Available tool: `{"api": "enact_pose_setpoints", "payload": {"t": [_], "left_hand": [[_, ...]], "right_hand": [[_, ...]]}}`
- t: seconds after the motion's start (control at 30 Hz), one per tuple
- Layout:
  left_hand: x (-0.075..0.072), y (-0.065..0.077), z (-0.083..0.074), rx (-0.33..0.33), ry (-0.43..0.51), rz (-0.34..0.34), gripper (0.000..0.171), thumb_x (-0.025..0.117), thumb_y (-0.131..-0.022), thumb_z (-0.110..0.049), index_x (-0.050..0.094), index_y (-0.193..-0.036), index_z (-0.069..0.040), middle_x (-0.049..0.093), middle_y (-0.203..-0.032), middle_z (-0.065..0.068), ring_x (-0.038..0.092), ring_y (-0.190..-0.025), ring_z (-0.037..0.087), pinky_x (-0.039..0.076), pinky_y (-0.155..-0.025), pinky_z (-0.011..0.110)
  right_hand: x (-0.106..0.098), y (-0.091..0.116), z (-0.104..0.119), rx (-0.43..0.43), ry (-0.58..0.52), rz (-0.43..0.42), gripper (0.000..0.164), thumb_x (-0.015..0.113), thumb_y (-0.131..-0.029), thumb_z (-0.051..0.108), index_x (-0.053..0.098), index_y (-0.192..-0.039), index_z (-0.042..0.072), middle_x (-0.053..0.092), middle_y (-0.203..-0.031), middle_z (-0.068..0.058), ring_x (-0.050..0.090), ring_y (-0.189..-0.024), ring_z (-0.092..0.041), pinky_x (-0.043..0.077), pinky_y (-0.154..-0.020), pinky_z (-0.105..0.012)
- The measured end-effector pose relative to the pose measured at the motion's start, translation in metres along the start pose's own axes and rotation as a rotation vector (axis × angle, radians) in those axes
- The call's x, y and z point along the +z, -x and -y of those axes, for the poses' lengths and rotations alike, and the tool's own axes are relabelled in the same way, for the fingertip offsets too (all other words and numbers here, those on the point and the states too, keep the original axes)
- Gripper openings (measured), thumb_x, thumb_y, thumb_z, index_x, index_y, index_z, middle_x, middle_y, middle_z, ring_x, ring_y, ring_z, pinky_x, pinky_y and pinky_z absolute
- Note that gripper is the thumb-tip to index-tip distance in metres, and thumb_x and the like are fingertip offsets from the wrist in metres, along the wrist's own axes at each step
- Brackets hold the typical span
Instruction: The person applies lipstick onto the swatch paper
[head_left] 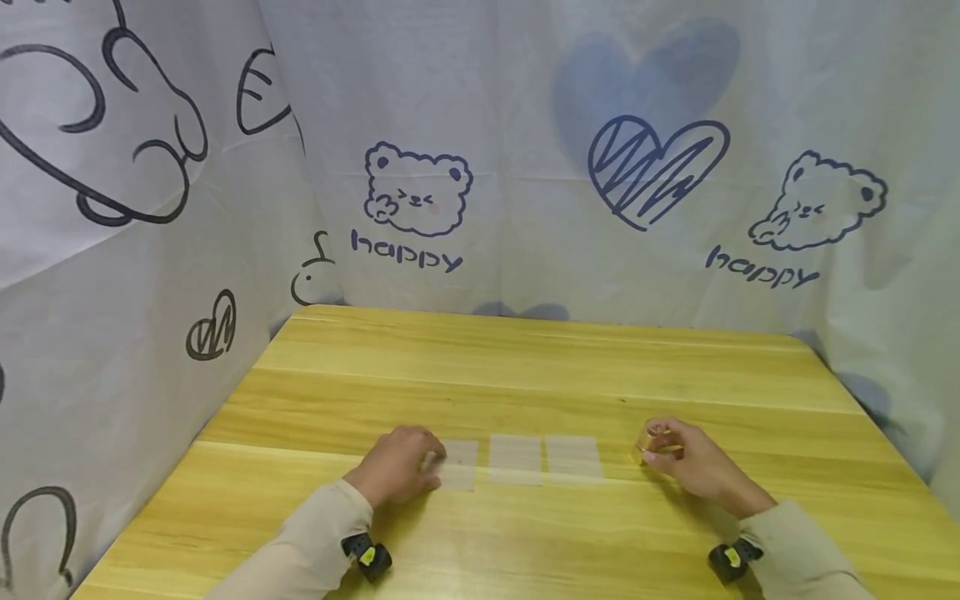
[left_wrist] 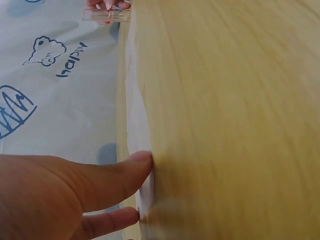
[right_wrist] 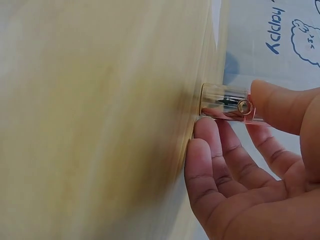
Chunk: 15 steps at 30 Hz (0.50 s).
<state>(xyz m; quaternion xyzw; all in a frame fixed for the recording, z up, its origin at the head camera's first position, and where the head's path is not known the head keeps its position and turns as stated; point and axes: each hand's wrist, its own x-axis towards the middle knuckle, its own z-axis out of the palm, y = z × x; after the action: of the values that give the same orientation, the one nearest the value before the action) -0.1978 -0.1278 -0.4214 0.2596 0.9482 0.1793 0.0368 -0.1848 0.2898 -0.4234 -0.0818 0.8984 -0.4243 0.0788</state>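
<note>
"What is the right hand [head_left: 697,462] doing?"

"It holds a small clear tube [right_wrist: 214,95]. The thumb is on one side and fingers are on the other. The tube stands up on the wooden table [head_left: 480,367]."

"And the left hand [head_left: 396,464]?"

"Its thumb and a finger are a bit apart, with the tips at the edge of the left paper [head_left: 462,465]. I can't tell if they pinch it."

"What is between the hands?"

"Three thin, whitish papers in a row, all flat or nearly flat. The middle paper [head_left: 515,460] and the right paper [head_left: 574,460] lie near each other. The tube is past the right paper, near it but apart."

"What's farther out?"

"Pale sleeves [head_left: 318,537] on both arms, and a black box [head_left: 367,557] by each wrist. Behind the table hangs a white cloth [head_left: 525,267] with hearts [head_left: 660,171], bears [head_left: 418,192] and the word 'happy'."
</note>
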Motion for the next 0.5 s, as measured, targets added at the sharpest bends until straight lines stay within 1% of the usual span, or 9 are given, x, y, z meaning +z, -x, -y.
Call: {"api": "enact_pose_setpoints", "payload": {"t": [0.17, 0.33, 0.4, 0.5], "left_hand": [[0.0011, -0.0001, 0.0004, 0.000, -0.004, 0.008, 0.027, 0.080, -0.080, -0.016, 0.072, -0.104, -0.006, 0.066, -0.113, 0.013, 0.056, -0.110, 0.038, 0.043, -0.093, 0.056], [0.0018, 0.0005, 0.0005, 0.007, -0.007, 0.009, 0.028, 0.081, -0.080, -0.017, 0.072, -0.104, -0.006, 0.066, -0.112, 0.013, 0.057, -0.110, 0.038, 0.044, -0.093, 0.056], [0.0017, 0.0003, 0.0004, 0.011, -0.005, 0.008, 0.028, 0.080, -0.080, -0.017, 0.072, -0.104, -0.005, 0.066, -0.112, 0.013, 0.057, -0.109, 0.038, 0.044, -0.092, 0.056], [0.0012, -0.0003, 0.0002, 0.012, -0.003, 0.007, 0.028, 0.080, -0.080, -0.016, 0.072, -0.104, -0.005, 0.066, -0.112, 0.013, 0.057, -0.109, 0.038, 0.044, -0.093, 0.055]], "right_hand": [[0.0008, -0.0001, 0.0002, 0.004, 0.009, -0.005, 0.028, 0.062, -0.096, 0.012, 0.054, -0.119, 0.000, 0.060, -0.111, -0.011, 0.056, -0.108, -0.031, 0.047, -0.089, -0.048], [0.0011, -0.0010, -0.0005, 0.014, 0.025, -0.002, 0.018, 0.062, -0.096, 0.015, 0.056, -0.108, 0.002, 0.059, -0.116, -0.015, 0.056, -0.108, -0.032, 0.047, -0.089, -0.048], [0.0009, -0.0014, -0.0003, 0.023, 0.031, -0.002, 0.019, 0.062, -0.096, 0.018, 0.057, -0.107, 0.003, 0.059, -0.120, -0.015, 0.056, -0.109, -0.032, 0.048, -0.089, -0.047], [0.0003, -0.0026, 0.0005, 0.024, 0.029, 0.002, 0.026, 0.064, -0.096, 0.020, 0.057, -0.113, 0.002, 0.059, -0.119, -0.015, 0.056, -0.111, -0.033, 0.048, -0.090, -0.048]]}}
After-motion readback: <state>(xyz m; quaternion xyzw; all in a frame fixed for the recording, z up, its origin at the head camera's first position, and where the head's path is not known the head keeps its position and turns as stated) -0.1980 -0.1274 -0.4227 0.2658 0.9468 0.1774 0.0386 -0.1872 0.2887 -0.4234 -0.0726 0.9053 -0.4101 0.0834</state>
